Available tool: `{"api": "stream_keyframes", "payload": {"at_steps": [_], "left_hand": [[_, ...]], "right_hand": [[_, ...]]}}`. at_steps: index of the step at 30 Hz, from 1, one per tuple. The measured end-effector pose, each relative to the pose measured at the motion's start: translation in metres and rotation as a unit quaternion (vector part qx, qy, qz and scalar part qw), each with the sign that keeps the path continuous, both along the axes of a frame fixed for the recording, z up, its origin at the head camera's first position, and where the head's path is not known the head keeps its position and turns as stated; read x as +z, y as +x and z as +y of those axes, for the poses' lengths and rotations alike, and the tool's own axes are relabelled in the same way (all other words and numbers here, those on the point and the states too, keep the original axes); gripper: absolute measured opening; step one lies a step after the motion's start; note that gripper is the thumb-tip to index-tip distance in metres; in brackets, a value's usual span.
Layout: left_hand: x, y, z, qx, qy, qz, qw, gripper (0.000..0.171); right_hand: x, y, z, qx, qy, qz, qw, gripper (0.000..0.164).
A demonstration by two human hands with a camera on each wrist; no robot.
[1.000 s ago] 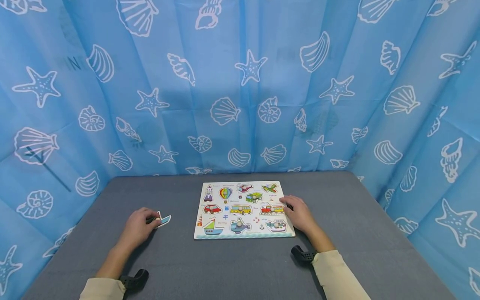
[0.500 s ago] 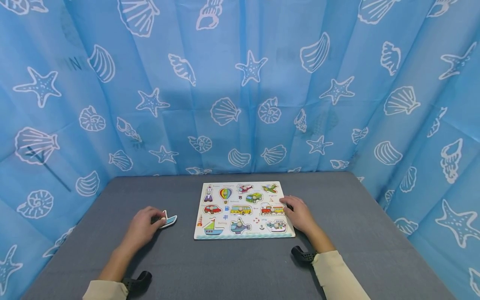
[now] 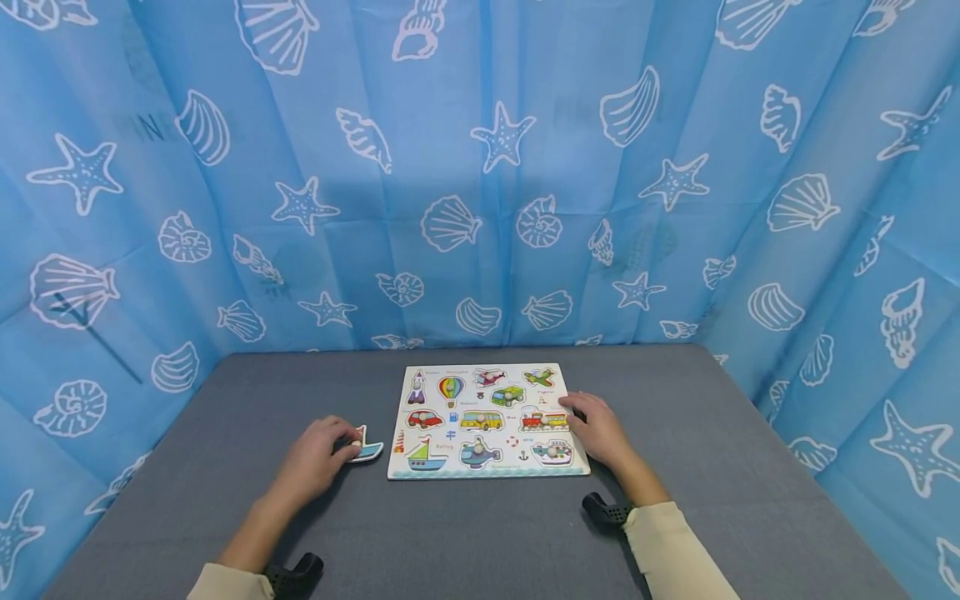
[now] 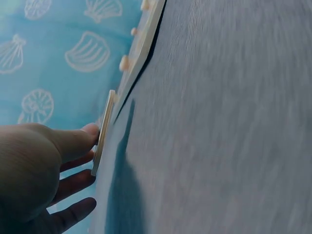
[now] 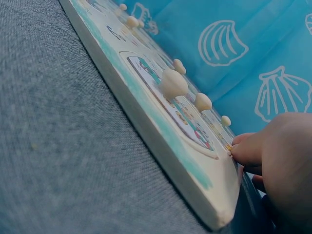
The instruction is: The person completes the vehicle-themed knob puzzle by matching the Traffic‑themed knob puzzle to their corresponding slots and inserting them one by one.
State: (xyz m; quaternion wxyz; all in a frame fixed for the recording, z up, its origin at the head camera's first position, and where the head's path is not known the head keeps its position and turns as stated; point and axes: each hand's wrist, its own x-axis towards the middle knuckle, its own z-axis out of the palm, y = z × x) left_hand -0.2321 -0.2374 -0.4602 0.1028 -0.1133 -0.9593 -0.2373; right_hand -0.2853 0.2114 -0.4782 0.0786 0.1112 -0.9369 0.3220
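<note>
My left hand (image 3: 321, 458) pinches a boat-shaped puzzle piece (image 3: 369, 451), whose knob shows by the fingertips in the head view. Held just above the grey table, the piece (image 4: 104, 131) is seen edge-on in the left wrist view, near the board's left side. A white wooden puzzle board (image 3: 453, 460) lies flat, with vehicle pictures and knobbed pieces such as a bus (image 3: 481, 420) and a ship (image 3: 552, 452). At the board's right edge, my right hand (image 3: 600, 429) grips the rim, its thumb (image 5: 246, 146) on top; the fingers are partly hidden.
Grey cloth (image 3: 480, 533) covers the table around the board. A blue curtain (image 3: 480, 275) with white shell and starfish prints hangs behind and along the sides. A black wrist device (image 3: 606, 508) sits on each forearm.
My left hand has moved right with the boat-shaped piece, from the left part of the table to near the board's left edge. The right hand and the board have stayed put.
</note>
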Motion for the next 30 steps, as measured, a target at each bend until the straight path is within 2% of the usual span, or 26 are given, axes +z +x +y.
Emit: {"api": "stream_keyframes", "payload": {"at_steps": [10, 21, 24, 30], "left_hand": [[0.001, 0.001, 0.027, -0.038, -0.021, 0.014, 0.999, 0.01], [-0.007, -0.003, 0.057, -0.087, -0.028, 0.021, 0.9956, 0.008], [-0.007, -0.003, 0.062, -0.094, -0.025, 0.027, 0.9949, 0.008], [-0.007, -0.004, 0.068, -0.086, -0.019, 0.018, 0.9959, 0.008]], "right_hand": [[0.0, 0.001, 0.0, -0.003, -0.003, -0.003, 1.0, 0.033], [0.0, 0.001, 0.001, -0.007, 0.002, -0.006, 1.0, 0.034], [0.0, 0.002, 0.0, -0.008, 0.003, -0.006, 1.0, 0.033], [0.001, 0.003, 0.0, 0.007, -0.002, 0.006, 1.0, 0.033]]}}
